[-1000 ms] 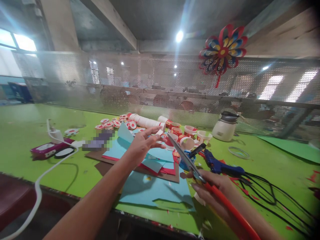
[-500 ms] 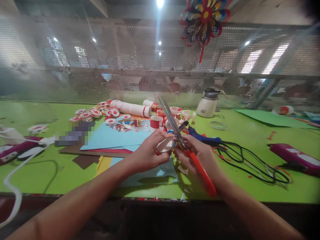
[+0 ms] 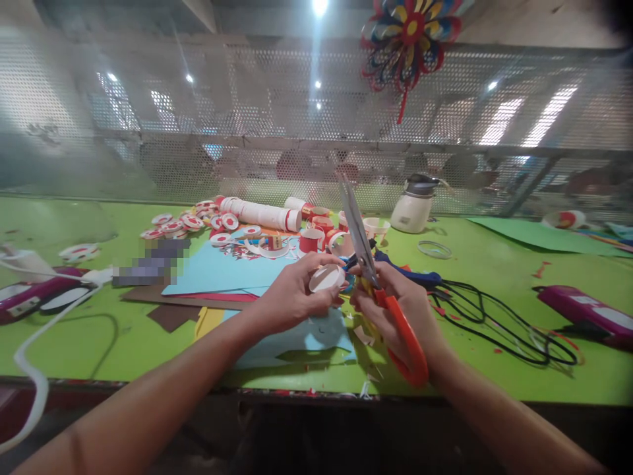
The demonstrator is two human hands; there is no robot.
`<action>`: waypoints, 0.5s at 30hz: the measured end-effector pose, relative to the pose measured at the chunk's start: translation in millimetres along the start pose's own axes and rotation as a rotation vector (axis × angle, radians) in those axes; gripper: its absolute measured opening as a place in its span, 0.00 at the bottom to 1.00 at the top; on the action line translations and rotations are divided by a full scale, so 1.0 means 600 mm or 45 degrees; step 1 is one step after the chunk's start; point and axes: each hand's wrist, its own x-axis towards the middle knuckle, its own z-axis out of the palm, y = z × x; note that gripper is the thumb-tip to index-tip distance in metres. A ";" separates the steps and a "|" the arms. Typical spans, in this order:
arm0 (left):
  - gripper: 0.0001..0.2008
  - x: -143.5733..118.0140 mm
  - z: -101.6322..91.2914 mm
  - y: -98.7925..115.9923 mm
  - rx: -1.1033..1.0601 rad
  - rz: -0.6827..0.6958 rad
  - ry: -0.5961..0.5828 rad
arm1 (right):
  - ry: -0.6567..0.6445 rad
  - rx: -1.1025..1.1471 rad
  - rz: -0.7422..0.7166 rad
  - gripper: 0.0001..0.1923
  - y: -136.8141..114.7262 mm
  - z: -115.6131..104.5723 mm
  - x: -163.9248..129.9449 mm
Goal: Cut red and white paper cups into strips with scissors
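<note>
At the far left of the frame a white cable (image 3: 30,356) looped over the edge of the green surface (image 3: 494,277), and a pink box (image 3: 30,297) lay beside it. Further in, blue paper (image 3: 222,270) lay on brown and red sheets, with red-and-white discs (image 3: 173,224) and a stack of cups (image 3: 260,214) behind it.

The left arm came up from the lower left corner, forearm slanting toward the centre. The left hand (image 3: 291,300) was bent at the wrist, its fingers (image 3: 316,264) curled around a small white ring (image 3: 326,277), thumb underneath, holding it just above the surface at mid-frame. The ring looked like a short band cut from a paper cup, white outside, its open side turned toward the camera.

Just right of it, the right hand (image 3: 400,313) rose from the lower right, its fingers closed around the orange handles of the scissors (image 3: 368,264). The blades pointed up and slightly left, nearly closed, their base near the ring; whether they touched it I could not tell.

Behind the right hand lay a blue glue gun (image 3: 410,274), its black cord (image 3: 494,323) coiled toward the right. A white pot (image 3: 413,208) stood at the back near the mesh screen, a paper pinwheel (image 3: 410,33) hung at the top centre, and a second pink box (image 3: 583,310) lay at the far right.
</note>
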 end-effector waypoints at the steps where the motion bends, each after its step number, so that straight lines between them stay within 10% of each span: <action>1: 0.17 0.000 0.000 0.000 0.016 0.011 0.001 | -0.003 0.013 0.006 0.12 -0.002 0.001 0.000; 8: 0.19 0.002 0.002 -0.014 0.318 0.222 -0.017 | -0.076 0.077 -0.086 0.21 0.009 0.004 -0.003; 15: 0.19 -0.001 0.004 -0.012 0.022 -0.038 -0.158 | -0.062 -0.137 -0.110 0.22 0.012 -0.003 -0.009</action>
